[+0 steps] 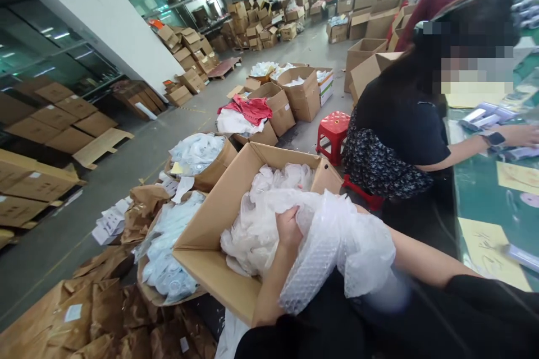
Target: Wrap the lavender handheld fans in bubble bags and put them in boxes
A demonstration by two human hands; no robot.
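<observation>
My left hand is closed around a bunch of clear bubble wrap over an open cardboard box. From that hand the bubble wrap spreads across my forearms and lap. My right forearm reaches in from the right, and its hand is hidden behind the bubble wrap, so its fingers do not show. Inside the box lies a heap of crumpled translucent plastic wrap, touching the bunch I hold.
Boxes of bagged pale-blue items stand left of the box, with brown paper packages in front. A co-worker sits at a green table on my right. A red stool and more cartons stand beyond.
</observation>
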